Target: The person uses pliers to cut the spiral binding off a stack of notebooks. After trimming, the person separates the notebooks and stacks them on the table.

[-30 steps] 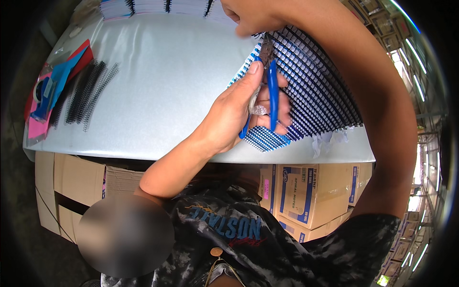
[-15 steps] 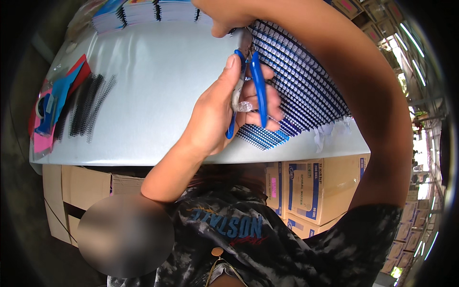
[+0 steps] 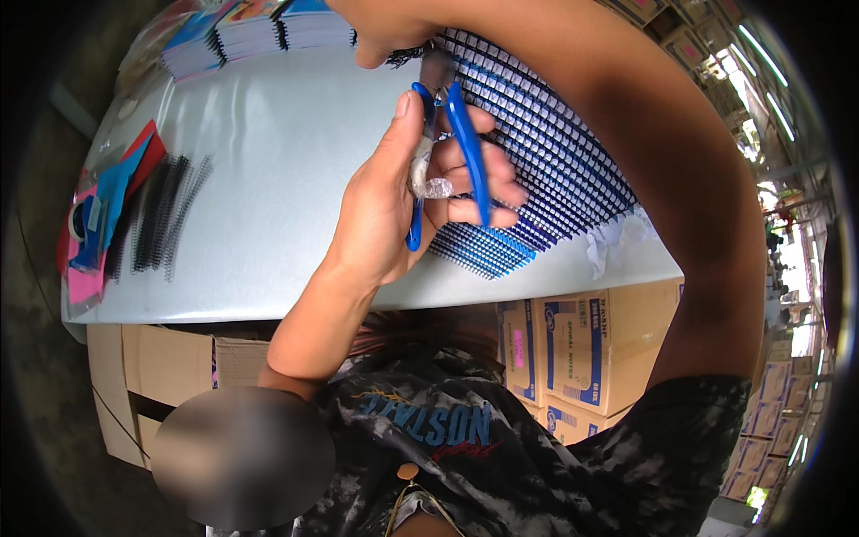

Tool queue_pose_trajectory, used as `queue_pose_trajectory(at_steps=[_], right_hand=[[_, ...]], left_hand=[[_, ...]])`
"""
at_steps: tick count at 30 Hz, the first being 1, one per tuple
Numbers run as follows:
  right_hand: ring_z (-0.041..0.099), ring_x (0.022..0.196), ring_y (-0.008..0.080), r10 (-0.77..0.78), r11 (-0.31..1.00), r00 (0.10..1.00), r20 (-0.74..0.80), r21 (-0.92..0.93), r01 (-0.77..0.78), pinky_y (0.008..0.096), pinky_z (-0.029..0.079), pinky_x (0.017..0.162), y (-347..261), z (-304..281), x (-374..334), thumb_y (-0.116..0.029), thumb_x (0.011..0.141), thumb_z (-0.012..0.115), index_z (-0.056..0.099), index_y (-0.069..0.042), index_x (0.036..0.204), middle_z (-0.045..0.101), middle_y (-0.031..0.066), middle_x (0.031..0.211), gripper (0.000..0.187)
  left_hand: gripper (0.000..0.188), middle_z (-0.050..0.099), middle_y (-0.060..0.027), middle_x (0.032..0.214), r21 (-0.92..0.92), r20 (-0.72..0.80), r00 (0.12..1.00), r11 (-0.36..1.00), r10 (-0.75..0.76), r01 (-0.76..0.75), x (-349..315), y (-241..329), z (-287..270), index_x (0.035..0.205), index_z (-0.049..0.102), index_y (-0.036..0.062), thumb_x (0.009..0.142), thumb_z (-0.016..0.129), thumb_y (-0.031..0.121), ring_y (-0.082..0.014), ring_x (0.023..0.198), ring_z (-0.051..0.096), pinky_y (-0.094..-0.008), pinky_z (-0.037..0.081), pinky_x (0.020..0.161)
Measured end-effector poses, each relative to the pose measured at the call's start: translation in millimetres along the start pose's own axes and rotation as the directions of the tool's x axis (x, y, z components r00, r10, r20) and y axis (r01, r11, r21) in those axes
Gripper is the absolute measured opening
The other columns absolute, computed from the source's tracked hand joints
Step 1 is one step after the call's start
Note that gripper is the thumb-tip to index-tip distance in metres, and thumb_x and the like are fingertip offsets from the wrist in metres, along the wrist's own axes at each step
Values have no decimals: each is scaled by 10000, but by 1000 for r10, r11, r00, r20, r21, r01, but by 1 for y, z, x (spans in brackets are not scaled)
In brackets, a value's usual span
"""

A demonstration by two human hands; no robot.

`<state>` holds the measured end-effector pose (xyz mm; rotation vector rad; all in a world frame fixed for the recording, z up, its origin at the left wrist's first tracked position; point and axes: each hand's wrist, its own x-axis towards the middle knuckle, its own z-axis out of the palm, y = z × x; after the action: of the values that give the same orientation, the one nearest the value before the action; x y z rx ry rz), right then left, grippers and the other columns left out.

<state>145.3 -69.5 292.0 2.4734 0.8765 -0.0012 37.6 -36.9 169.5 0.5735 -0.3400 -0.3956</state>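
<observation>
My left hand (image 3: pixel 380 192), palm up, holds a pair of blue-handled cutting pliers (image 3: pixel 470 157) with a clear, tape-like wrap on one handle. The handles stand apart, with fingers bent around them. The pliers' jaws (image 3: pixel 438 70) point to the far side, over the edge of a block of spiral-bound notebooks (image 3: pixel 546 134) with rows of black and blue coils. Past the jaws, my right hand (image 3: pixel 380 27) is closed and partly cut off by the upper edge. Black coil ends (image 3: pixel 408 56) show beside it; what its fingers grip is hidden.
Loose black coils (image 3: pixel 170 219) lie at the left of the pale table (image 3: pixel 268 179), beside a blue tape dispenser (image 3: pixel 88 224) and coloured sheets (image 3: pixel 134 170). Bound book stacks (image 3: pixel 250 27) stand at the far left. Cardboard boxes (image 3: pixel 617 349) are below the near edge.
Both hands and the pliers have shifted left along the edge of the notebook block. More black coil ends show beside my right hand. The view has also shifted slightly.
</observation>
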Motion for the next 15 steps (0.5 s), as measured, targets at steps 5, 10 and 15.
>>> queue_pose_trajectory(at_steps=[5, 10, 15], right_hand=[[647, 890, 274, 59, 998, 998, 24, 25, -59, 381, 523, 758, -3, -5, -4, -297, 682, 723, 698, -43, 929, 672, 140, 963, 354], [650, 882, 276, 11, 1000, 999, 46, -10, -10, 377, 525, 753, -1, -4, 1, -281, 676, 722, 695, -44, 938, 671, 141, 969, 355], [651, 884, 278, 30, 999, 999, -15, 35, -30, 373, 526, 753, 0, 1, 2, -265, 671, 719, 694, -35, 931, 667, 153, 973, 348]], left_hand=[[615, 627, -200, 941, 90, 6, 1000, 995, 29, -30, 7, 3, 1, 1137, 474, -32, 975, 189, 489, -318, 907, 647, -378, 560, 763], [625, 624, -190, 951, 91, 35, 999, 996, 5, -8, 2, 2, -1, 1140, 481, -25, 968, 198, 505, -312, 920, 644, -371, 560, 760], [619, 632, -173, 934, 76, 7, 1000, 997, 24, -25, 7, 7, 1, 1141, 489, -14, 967, 202, 505, -317, 911, 647, -372, 562, 724]])
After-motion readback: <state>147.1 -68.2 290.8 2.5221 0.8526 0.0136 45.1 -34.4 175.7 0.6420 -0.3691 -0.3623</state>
